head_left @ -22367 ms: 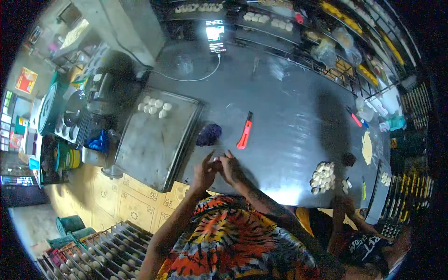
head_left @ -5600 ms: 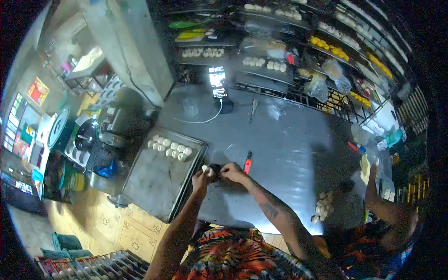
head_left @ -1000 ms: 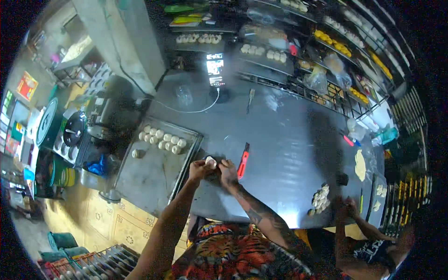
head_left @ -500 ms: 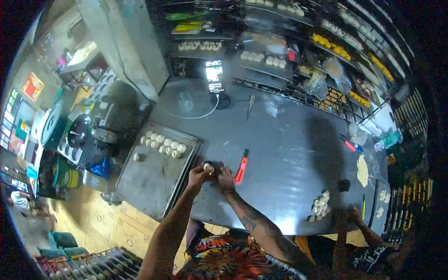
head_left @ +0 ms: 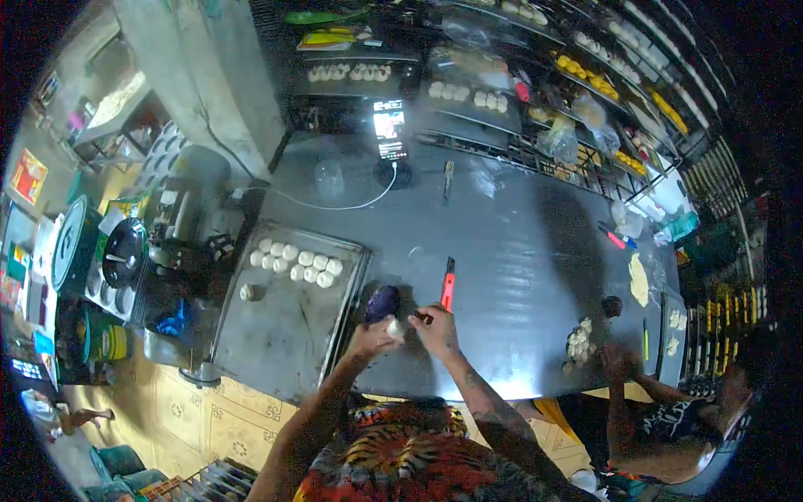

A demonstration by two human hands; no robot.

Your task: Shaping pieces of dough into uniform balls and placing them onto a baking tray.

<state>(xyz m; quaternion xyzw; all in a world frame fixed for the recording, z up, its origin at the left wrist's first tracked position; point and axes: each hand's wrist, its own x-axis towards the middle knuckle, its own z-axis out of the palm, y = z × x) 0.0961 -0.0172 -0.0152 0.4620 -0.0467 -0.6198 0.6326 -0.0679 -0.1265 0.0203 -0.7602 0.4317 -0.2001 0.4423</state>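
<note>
The tabletop (head_left: pixel 519 251) looks like smooth grey metal, satin overall and glossy along its near edge at five o'clock. At eight o'clock, the baking tray (head_left: pixel 276 335) is dull, smudged metal; the dough balls (head_left: pixel 310 274) on it are smooth and matt. The purple mass (head_left: pixel 383 301) near six looks rough and crumbly. At four, the utility knife (head_left: pixel 449 284) has a smooth, plastic-looking handle. The clear plastic bag (head_left: pixel 563 144) at two is crinkled and shiny; the pillar (head_left: pixel 188 79) at ten, matt concrete.
</note>
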